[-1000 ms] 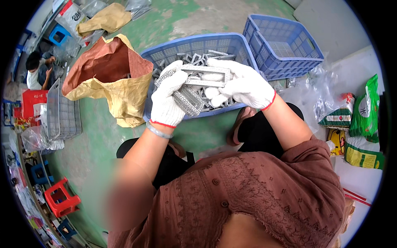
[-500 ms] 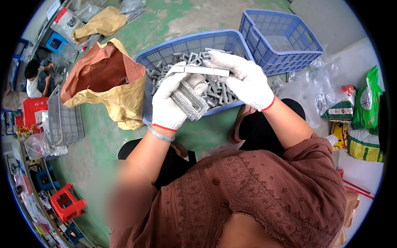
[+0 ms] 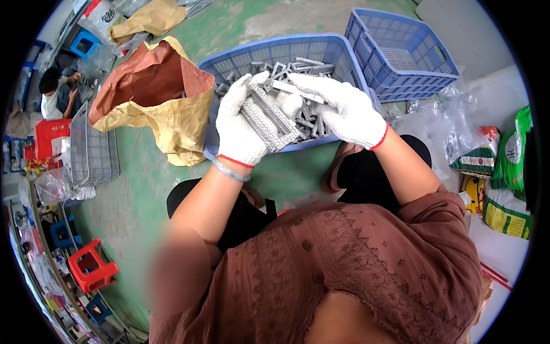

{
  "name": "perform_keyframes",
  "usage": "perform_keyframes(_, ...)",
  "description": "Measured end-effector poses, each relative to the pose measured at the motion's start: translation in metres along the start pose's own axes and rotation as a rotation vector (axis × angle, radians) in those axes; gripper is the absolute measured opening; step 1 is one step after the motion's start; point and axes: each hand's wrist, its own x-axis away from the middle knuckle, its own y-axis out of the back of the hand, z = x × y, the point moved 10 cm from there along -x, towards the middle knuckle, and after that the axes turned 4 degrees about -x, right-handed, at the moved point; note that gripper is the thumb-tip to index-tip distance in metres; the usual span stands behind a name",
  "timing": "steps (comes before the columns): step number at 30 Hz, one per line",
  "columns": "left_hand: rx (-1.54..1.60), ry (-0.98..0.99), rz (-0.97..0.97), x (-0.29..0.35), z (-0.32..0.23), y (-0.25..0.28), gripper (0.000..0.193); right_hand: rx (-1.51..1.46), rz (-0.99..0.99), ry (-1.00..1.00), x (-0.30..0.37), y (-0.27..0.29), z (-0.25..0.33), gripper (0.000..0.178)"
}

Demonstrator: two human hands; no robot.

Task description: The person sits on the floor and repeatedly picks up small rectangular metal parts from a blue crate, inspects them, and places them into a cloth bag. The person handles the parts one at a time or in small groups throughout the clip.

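Nearby stands a sack (image 3: 179, 129); left fingers (image 3: 236, 94) hold metal frames (image 3: 264, 118), right fingers (image 3: 312, 84) seemingly another.

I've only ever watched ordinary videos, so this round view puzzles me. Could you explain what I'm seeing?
There is no machine: these are a person's own two hands in white gloves. A wide fisheye camera on their head looks down, so straight edges bend near the rim. The left hand holds some grey rectangular frames; the right hand holds a single frame, seen edge-on. Beneath them, a blue crate full of similar grey pieces stands on the green floor. A yellow sack stands to its left.
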Motion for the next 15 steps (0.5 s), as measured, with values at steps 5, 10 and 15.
perform_keyframes(5,-0.151,-0.067,0.01,-0.004,-0.01,0.008,0.044,0.168,0.032,0.138,0.0,-0.01,0.01,0.062)
perform_keyframes(10,-0.22,-0.144,-0.048,-0.007,-0.017,0.01,0.041,-0.005,0.089,0.207,0.008,-0.023,0.004,0.058)
perform_keyframes(15,-0.156,-0.119,-0.182,-0.004,-0.013,0.016,0.027,-0.193,0.18,-0.197,0.004,-0.036,0.0,0.075)
